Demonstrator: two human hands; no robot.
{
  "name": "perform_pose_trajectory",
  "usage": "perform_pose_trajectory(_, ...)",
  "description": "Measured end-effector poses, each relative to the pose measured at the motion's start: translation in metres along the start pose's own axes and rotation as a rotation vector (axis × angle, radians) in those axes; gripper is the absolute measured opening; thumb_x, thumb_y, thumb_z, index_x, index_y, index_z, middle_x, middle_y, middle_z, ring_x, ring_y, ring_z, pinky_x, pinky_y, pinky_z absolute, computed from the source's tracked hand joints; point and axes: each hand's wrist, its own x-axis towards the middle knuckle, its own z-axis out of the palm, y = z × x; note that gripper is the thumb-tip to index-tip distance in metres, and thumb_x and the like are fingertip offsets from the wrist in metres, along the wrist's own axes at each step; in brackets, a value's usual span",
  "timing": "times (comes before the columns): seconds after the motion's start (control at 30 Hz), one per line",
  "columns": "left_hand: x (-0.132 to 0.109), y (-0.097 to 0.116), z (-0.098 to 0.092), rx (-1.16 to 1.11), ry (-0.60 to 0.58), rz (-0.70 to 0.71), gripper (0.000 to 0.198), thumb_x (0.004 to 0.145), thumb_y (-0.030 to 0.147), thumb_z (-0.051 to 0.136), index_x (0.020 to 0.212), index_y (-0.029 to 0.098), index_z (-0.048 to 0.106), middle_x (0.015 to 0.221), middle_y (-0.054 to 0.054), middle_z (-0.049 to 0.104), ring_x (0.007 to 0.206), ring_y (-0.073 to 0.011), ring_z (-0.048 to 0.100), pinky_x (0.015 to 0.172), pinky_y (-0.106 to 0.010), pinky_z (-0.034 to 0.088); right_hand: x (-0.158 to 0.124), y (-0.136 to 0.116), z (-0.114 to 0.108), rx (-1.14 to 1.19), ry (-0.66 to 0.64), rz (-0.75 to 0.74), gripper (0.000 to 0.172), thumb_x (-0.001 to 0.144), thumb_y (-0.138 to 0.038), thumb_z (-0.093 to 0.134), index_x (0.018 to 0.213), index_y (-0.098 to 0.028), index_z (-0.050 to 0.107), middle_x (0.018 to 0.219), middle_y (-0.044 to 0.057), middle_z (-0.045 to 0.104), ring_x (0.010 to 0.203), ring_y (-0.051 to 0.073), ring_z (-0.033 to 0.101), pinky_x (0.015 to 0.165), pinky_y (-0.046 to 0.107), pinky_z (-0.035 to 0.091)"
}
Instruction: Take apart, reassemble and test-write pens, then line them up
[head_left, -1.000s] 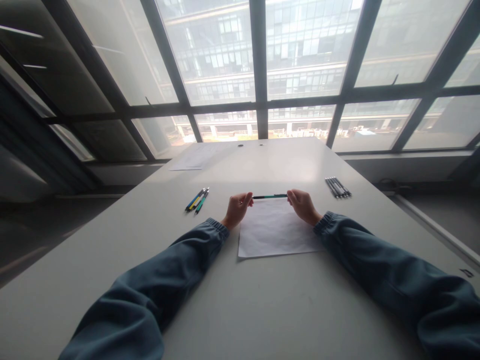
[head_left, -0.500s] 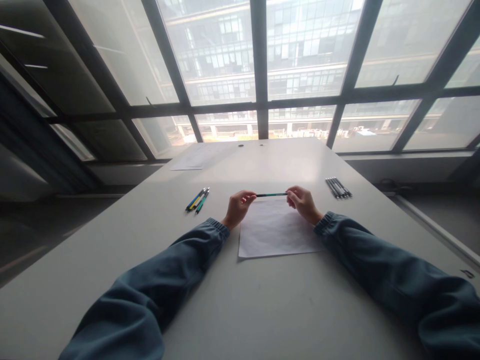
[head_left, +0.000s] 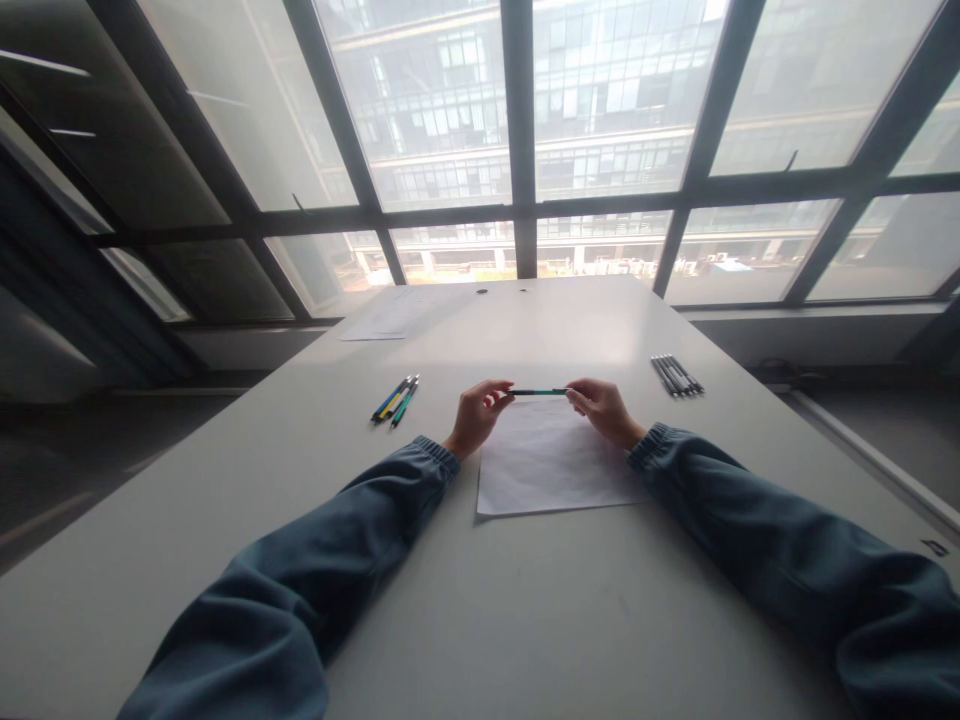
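Between my two hands a slim black and green pen (head_left: pixel 540 392) is held level above the far edge of a white paper sheet (head_left: pixel 551 470). My left hand (head_left: pixel 477 412) pinches its dark left end between thumb and fingers. At the other end, my right hand (head_left: pixel 604 408) has thumb and fingertips closed on the green part. Fingers of both hands hide the pen's tips. The paper lies flat on the white table (head_left: pixel 450 600), partly behind my right wrist.
Several coloured pens (head_left: pixel 395 401) lie together left of my left hand. A row of several grey pens (head_left: pixel 677 376) lies to the right. Another sheet of paper (head_left: pixel 375 322) rests at the table's far left, before tall windows (head_left: pixel 607 100).
My right hand has shifted slightly left along the pen, and its fingers have regripped. My left hand stays nearly in place.
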Motion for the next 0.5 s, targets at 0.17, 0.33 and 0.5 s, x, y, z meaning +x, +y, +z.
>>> perform_pose_trajectory(0.17,-0.0004,0.0002,-0.0005,0.012,-0.018,0.019,0.012,0.087,0.029,0.071,0.094,0.02,0.076,0.086,-0.004,0.074,0.067,-0.0133,0.062,0.061,-0.025,0.049,-0.0001,-0.0003,0.0003,-0.016,0.015,-0.009,0.04,0.083,-0.055,0.07,0.084,-0.014,0.072,0.062,0.002,0.062,0.053,0.013,0.053,0.049,0.026,0.041)
perform_pose_trajectory(0.33,0.0,0.0015,-0.0006,0.036,-0.011,0.013,0.015,0.089,0.033,0.069,0.091,0.019,0.076,0.084,-0.004,0.075,0.066,-0.0142,0.062,0.063,-0.027,0.051,-0.0013,-0.0054,0.0008,-0.022,0.009,-0.011,0.045,0.083,-0.06,0.068,0.079,-0.015,0.071,0.061,0.003,0.062,0.052,0.013,0.053,0.048,0.026,0.042)
perform_pose_trajectory(0.5,-0.0001,-0.0001,-0.0004,0.055,-0.014,-0.002,0.02,0.089,0.037,0.069,0.091,0.019,0.076,0.082,-0.005,0.076,0.068,-0.0159,0.064,0.064,-0.028,0.05,-0.0016,-0.008,-0.0009,-0.04,-0.004,-0.019,0.048,0.084,-0.063,0.065,0.075,-0.016,0.068,0.058,0.002,0.06,0.051,0.013,0.051,0.048,0.026,0.041)
